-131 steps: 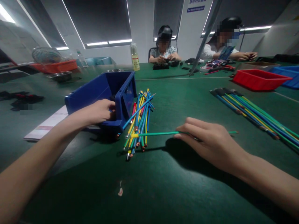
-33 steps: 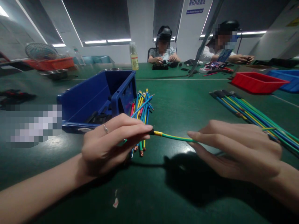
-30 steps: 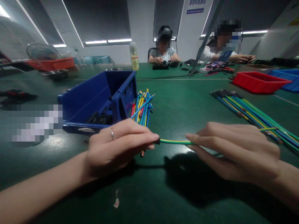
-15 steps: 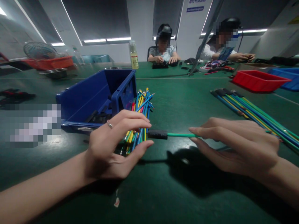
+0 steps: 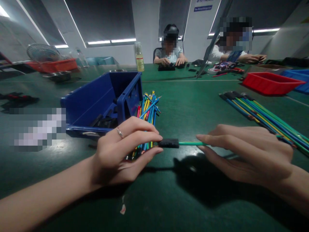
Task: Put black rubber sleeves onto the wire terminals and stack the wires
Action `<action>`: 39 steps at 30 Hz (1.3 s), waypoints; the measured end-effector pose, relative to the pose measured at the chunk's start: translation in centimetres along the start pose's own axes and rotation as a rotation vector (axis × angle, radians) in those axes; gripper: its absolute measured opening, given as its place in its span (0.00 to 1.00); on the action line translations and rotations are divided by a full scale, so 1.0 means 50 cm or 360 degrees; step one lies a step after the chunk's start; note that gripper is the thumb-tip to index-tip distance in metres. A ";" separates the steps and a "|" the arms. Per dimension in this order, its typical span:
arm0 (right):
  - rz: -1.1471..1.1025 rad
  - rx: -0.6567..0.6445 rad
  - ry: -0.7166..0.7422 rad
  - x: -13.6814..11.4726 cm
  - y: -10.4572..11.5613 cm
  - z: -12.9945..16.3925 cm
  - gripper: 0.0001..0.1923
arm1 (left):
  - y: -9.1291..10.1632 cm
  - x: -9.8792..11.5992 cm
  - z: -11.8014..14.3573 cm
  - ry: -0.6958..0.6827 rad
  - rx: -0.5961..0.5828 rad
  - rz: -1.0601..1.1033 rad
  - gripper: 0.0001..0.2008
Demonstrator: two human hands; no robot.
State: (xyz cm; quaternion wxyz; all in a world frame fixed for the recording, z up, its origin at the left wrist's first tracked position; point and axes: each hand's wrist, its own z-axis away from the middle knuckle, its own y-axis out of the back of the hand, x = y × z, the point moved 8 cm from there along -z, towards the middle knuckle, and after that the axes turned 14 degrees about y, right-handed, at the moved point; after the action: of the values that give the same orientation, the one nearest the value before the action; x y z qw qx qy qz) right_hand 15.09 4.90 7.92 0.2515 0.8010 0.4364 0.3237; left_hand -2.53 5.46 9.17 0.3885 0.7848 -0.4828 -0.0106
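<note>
A short black heat-shrink tube [image 5: 169,143] sits around the left part of a green cable [image 5: 188,143], held level above the table. My left hand [image 5: 127,149], with a ring on one finger, has thumb and fingertips closed at the tube's left end, where a bit of metal shows. Between the thumb and fingers of my right hand [image 5: 246,154] the green cable is pinched, and it runs back under that hand. Behind my left hand lies a loose pile of blue, yellow and other cables [image 5: 151,106], partly hidden by it.
A blue bin [image 5: 89,103] with black pieces stands at left. Cables with black ends [image 5: 256,111] lie side by side at right, near a red tray [image 5: 272,83]. A bottle [image 5: 139,58] stands further back. Two people sit across the green table [image 5: 188,106].
My left thumb and fingers have come together at the tube's left end. The view has shifted slightly; my right hand keeps its pinch on the green cable.
</note>
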 end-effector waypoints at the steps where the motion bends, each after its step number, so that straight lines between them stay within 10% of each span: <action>1: 0.0000 -0.0004 -0.0006 0.000 -0.001 0.000 0.09 | 0.000 0.000 0.000 -0.0003 -0.0002 -0.0012 0.12; 7: 0.0023 0.0015 -0.0013 0.001 0.004 -0.002 0.08 | -0.005 -0.011 0.001 0.0036 -0.0073 -0.0051 0.24; 15: -0.0007 -0.0004 0.0027 0.002 0.002 -0.003 0.09 | -0.019 -0.009 0.004 -0.0019 -0.0226 -0.0072 0.06; 39: -0.0308 -0.0640 -0.0319 0.053 -0.061 0.030 0.12 | -0.019 -0.022 0.003 -0.0043 0.0021 -0.0848 0.07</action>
State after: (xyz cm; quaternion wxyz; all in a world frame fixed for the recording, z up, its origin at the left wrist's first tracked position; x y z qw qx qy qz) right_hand 15.63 8.50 5.60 0.4779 0.7174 0.4106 0.2973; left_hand -2.48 6.43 8.09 0.3604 0.8865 -0.2643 -0.1197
